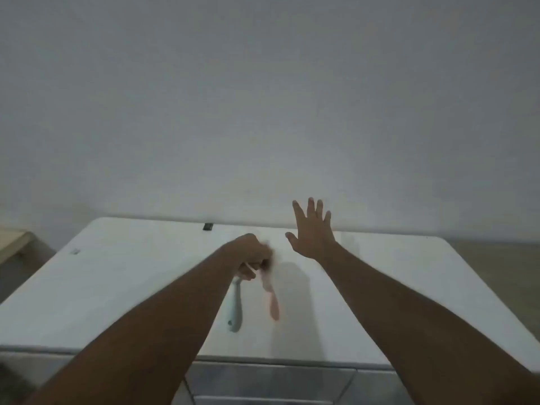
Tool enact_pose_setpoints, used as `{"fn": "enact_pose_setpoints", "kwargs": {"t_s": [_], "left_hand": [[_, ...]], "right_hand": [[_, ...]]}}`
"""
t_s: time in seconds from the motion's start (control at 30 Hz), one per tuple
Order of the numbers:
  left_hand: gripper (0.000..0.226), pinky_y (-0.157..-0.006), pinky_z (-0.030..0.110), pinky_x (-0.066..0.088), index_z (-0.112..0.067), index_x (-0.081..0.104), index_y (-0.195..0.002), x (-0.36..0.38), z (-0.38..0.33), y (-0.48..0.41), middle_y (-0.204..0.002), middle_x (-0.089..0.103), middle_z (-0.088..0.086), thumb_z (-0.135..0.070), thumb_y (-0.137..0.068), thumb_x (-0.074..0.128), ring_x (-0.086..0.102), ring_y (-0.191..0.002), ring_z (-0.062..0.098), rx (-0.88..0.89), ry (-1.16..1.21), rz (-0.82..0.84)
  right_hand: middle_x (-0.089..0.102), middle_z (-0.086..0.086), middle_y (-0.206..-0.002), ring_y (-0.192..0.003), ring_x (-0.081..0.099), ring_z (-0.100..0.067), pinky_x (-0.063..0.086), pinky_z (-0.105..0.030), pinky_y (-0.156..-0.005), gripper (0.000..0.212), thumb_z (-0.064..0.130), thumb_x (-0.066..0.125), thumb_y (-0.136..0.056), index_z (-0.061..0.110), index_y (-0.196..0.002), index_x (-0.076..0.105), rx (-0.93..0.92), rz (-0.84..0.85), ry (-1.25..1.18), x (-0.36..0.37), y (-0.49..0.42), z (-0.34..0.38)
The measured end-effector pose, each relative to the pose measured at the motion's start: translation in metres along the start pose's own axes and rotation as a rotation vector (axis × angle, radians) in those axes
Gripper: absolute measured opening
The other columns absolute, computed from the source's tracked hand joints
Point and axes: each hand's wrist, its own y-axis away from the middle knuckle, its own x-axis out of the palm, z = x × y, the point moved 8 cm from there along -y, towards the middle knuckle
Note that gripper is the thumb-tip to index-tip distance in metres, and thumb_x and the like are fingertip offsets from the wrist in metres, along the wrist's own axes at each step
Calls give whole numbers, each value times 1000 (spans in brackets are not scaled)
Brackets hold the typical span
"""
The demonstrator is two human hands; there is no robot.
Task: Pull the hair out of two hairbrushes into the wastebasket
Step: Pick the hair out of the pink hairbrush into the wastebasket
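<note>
The left hand [251, 256] is curled round the head end of a pink hairbrush [273, 306], whose handle points back toward the person and is blurred. Just beside it, a pale blue hairbrush [235, 312] lies on the white tabletop [122, 276], its head hidden behind the left hand. The right hand [313, 233] holds nothing, raised over the far side of the tabletop with fingers straight and spread wide. A small dark object [208, 226] sits at the far edge by the wall [263, 97].

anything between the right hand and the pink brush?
Nothing: head view shows only bare table and a shadow between the right hand and pink brush.
</note>
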Motion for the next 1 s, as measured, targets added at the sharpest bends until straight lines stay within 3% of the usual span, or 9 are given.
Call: {"fn": "enact_pose_setpoints", "kwargs": {"t_s": [0.1,0.23,0.4,0.5,0.6,0.67,0.83,0.93,1.0], "left_hand": [[30,-49,26,55,-6,56,-85,29,25,-2,-78,60,8,-33,-94,63,60,-55,21,-79,-104,78],[53,-78,39,62,3,58,-112,56,38,-12,-81,65,15,-46,-92,65,69,-70,31,-43,-236,53],[36,-66,32,59,9,60,-118,75,40,-15,-79,69,16,-22,-100,57,67,-59,23,13,-148,36],[26,-64,36,61,10,58,-111,74,45,-10,-74,69,20,-13,-99,54,70,-57,26,38,-18,-26],[19,-68,42,63,9,58,-106,66,54,-2,-85,72,26,-6,-94,56,74,-63,31,79,163,-86],[18,-64,37,64,10,58,-104,57,59,6,-91,73,27,-5,-94,58,74,-60,28,109,336,-117],[26,-48,22,58,9,67,-101,13,78,40,-62,74,12,-14,-90,69,72,-55,16,173,610,-353],[24,-45,19,53,4,67,-93,-18,98,68,-73,75,13,-18,-87,74,73,-67,19,194,718,-503],[25,-44,18,51,1,65,-92,-38,117,88,-81,76,14,-21,-87,75,72,-63,16,200,775,-579]], "right_hand": [[-2,-26,-163,-150,-2,-48,11,-62,-120,85,53,45,-97,17,-158,0,-5,35,38,33,12,7],[-4,-26,-163,-150,-5,-48,7,-62,-121,83,54,43,-98,17,-158,1,-37,16,53,64,19,12],[2,-25,-163,-151,-1,-47,8,-61,-120,79,50,47,-97,18,-158,8,-63,-55,78,87,29,11],[10,-24,-162,-150,5,-47,13,-62,-119,71,43,52,-96,21,-155,18,-42,-115,80,89,34,5],[15,-23,-161,-149,7,-48,16,-62,-118,64,39,54,-96,23,-151,24,-19,-117,34,84,38,6],[18,-22,-159,-148,9,-48,21,-63,-116,62,38,54,-96,23,-150,27,-30,-127,-7,75,39,14],[21,-21,-158,-148,9,-48,16,-62,-117,60,36,55,-96,22,-148,29,-127,-190,-99,45,41,55],[25,-21,-156,-147,11,-48,18,-61,-117,60,34,55,-95,22,-148,30,-208,-218,-172,23,39,93],[28,-19,-154,-146,14,-47,20,-60,-117,61,34,56,-95,22,-149,29,-283,-234,-223,10,39,130]]}}
